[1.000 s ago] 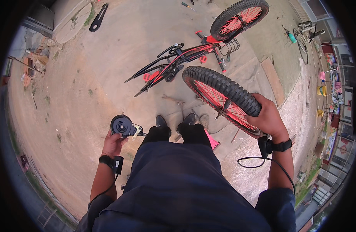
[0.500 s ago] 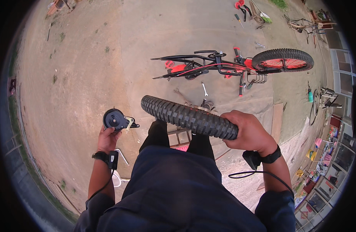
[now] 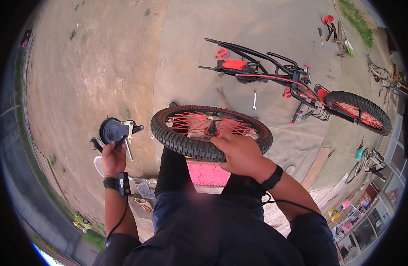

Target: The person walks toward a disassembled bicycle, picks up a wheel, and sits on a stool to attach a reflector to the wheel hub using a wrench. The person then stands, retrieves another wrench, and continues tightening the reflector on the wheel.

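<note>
My left hand (image 3: 114, 160) grips a round black bicycle drum brake (image 3: 112, 130) by its lower edge. A metal lever arm sticks out from the brake's right side. With my right hand (image 3: 243, 154) I hold a bicycle wheel (image 3: 179, 141) by the near side of its knobby black tyre, fingers over the rim. The wheel is tilted so its red spokes and the hub (image 3: 213, 123) with a brass-coloured ring show. Brake and wheel are apart. Beyond them lies a black and red bicycle frame (image 3: 275, 80), its front wheel (image 3: 361, 111) attached at the right.
On the ground near the frame is a wrench (image 3: 255, 100). Farther off are a screwdriver (image 3: 321, 37) and red and black parts (image 3: 330, 25). A pink-topped object (image 3: 208, 173) sits between my legs. Another bicycle frame (image 3: 381, 75) and cluttered shelves (image 3: 359, 213) stand at the right.
The wheel has tipped from nearly edge-on to show its spokes and hub. My right hand has moved left with it. The view has turned, shifting the bicycle rightward.
</note>
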Tool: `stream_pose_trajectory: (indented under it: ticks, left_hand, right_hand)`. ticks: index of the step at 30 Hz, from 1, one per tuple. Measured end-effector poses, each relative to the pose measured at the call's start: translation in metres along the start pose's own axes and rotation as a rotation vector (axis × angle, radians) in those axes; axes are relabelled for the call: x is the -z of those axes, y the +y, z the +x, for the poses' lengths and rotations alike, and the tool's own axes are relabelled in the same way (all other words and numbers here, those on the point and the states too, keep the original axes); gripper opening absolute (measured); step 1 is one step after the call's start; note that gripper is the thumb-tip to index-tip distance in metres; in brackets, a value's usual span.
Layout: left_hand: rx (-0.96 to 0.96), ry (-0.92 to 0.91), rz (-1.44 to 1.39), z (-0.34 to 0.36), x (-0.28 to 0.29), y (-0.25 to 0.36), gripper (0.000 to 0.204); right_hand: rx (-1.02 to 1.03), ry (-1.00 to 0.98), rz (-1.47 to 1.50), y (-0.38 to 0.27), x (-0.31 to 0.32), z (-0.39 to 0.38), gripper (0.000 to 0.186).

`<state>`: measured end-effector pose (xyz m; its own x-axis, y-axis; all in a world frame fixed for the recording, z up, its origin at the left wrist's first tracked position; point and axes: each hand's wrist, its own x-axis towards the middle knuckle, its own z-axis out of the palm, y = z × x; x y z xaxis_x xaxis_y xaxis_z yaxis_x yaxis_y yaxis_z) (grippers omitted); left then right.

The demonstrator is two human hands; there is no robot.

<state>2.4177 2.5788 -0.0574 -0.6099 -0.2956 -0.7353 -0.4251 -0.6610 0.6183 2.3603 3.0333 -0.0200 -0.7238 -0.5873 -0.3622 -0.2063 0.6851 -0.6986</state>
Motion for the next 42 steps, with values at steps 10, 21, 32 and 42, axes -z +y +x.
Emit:
stream_pose_trajectory:
  ticks: [10,21,32,42]
  left_hand:
    - [-0.032,-0.102,-0.047,0.059,0.012,-0.022,0.035]
    - [-0.183,-0.22,-0.178,0.13,-0.038,-0.065,0.037]
    - [-0.29,-0.386,-0.321,0.196,-0.05,-0.119,0.035]
    - [-0.426,-0.517,-0.367,0.223,-0.036,-0.121,0.039]
  right_hand:
    - [-0.046,0.05,0.06,0.034,-0.085,0.075,0.056]
    - [-0.218,0.16,0.2,0.058,-0.15,0.131,0.06]
    - [-0.102,0.233,0.348,0.08,-0.167,0.17,0.089]
    - [0.424,0.528,0.061,0.077,-0.167,0.192,0.047]
